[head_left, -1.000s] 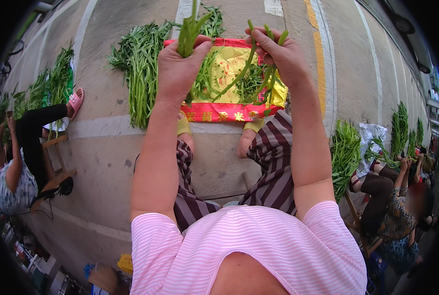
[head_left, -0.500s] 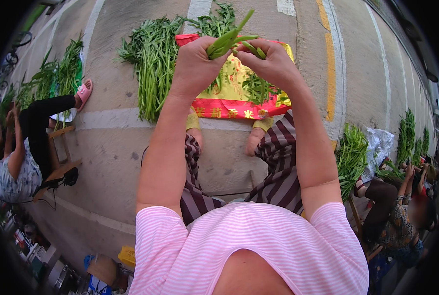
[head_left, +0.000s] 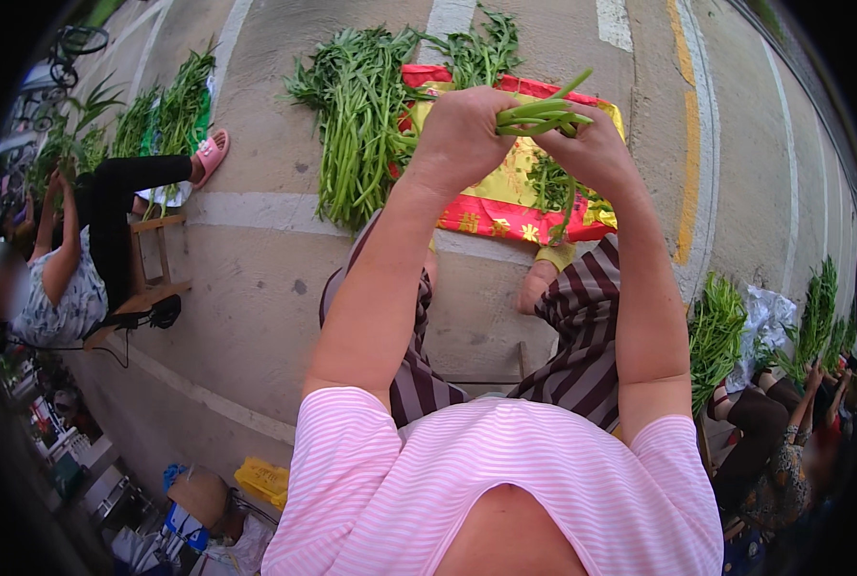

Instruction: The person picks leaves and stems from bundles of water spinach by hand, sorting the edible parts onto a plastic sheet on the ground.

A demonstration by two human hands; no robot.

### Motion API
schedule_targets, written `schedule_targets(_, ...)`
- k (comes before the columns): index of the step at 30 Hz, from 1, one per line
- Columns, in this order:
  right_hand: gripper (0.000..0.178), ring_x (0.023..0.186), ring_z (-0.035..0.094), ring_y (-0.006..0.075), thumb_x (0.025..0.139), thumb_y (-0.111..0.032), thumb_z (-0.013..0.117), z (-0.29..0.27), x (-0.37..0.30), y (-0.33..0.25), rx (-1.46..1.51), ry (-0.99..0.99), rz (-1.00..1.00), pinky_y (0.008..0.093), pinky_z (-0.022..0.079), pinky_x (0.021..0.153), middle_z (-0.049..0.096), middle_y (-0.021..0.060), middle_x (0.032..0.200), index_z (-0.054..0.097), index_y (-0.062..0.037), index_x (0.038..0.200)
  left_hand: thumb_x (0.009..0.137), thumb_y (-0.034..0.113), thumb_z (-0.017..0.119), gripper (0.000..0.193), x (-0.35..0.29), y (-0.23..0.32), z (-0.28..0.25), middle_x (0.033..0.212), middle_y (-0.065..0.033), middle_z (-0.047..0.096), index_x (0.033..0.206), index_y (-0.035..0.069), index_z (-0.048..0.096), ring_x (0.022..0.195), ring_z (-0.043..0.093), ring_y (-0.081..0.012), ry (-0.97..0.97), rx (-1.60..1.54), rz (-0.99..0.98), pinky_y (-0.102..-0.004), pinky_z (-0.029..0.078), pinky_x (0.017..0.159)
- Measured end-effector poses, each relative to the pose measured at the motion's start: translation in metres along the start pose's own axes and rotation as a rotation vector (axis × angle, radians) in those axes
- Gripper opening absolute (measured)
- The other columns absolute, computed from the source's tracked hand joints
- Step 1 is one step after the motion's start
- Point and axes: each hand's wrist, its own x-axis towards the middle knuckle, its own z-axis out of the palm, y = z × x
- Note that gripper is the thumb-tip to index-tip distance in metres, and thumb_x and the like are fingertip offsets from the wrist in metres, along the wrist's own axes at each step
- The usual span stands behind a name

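Sack (head_left: 517, 178) stayed on the ground (head_left: 265, 317), greens (head_left: 363, 144) piled by its left side. Left hand (head_left: 462, 136) and right hand (head_left: 596, 149), apart a second earlier, were nearly together above it: right curled in, couldn't tell if gripping; left fisted snug round the stems (head_left: 539, 116).

Head view, clock from frame centre: at 1 o'clock the left hand (head_left: 462, 132) grips green stems (head_left: 541, 117), with the right hand (head_left: 596, 156) curled at their ends, its grip unclear, above a red-and-yellow sheet (head_left: 505, 189). Long greens (head_left: 357, 144) lie at 11 o'clock; seated co-worker (head_left: 71, 302) at 9, another green pile (head_left: 716, 331) at 3, yellow bag (head_left: 262, 482) at 7.
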Motion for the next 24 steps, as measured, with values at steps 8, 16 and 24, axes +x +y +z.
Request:
schedule_targets(8, 0.033, 0.062, 0.053, 0.008, 0.086, -0.028, 0.067, 0.007, 0.004, 0.0, -0.052, -0.011, 0.111, 0.0288, 0.047, 0.062, 0.065, 0.0058, 0.074, 0.068, -0.005, 0.109, 0.073, 0.012, 0.076, 0.014, -0.002, -0.002, 0.006, 0.074, -0.0134, 0.066, 0.083, 0.004, 0.071, 0.066, 0.065, -0.0284, 0.074, 0.04, -0.042, -0.0362, 0.052, 0.061)
schedule_targets(16, 0.026, 0.071, 0.056, 0.0055, 0.087, -0.025, 0.07, 0.013, 0.003, 0.003, 0.132, 0.081, -0.059, 0.0258, 0.048, 0.065, 0.065, 0.0016, 0.077, 0.069, -0.0041, 0.102, 0.075, 0.018, 0.075, 0.016, 0.0, 0.007, 0.009, 0.069, -0.0138, 0.066, 0.077, 0.003, 0.071, 0.062, 0.065, -0.0269, 0.173, -0.181, -0.226, -0.0368, 0.051, 0.058)
schedule_targets(24, 0.022, 0.068, 0.05, 0.0015, 0.091, -0.027, 0.068, 0.02, 0.008, 0.005, 0.415, 0.052, -0.04, 0.0227, 0.043, 0.059, 0.061, -0.0054, 0.076, 0.069, -0.0061, 0.099, 0.083, 0.006, 0.069, 0.006, 0.003, 0.006, 0.008, 0.071, 0.0029, 0.066, 0.086, 0.003, 0.073, 0.06, 0.058, -0.0036, 0.155, -0.324, -0.422, -0.0205, 0.047, 0.054)
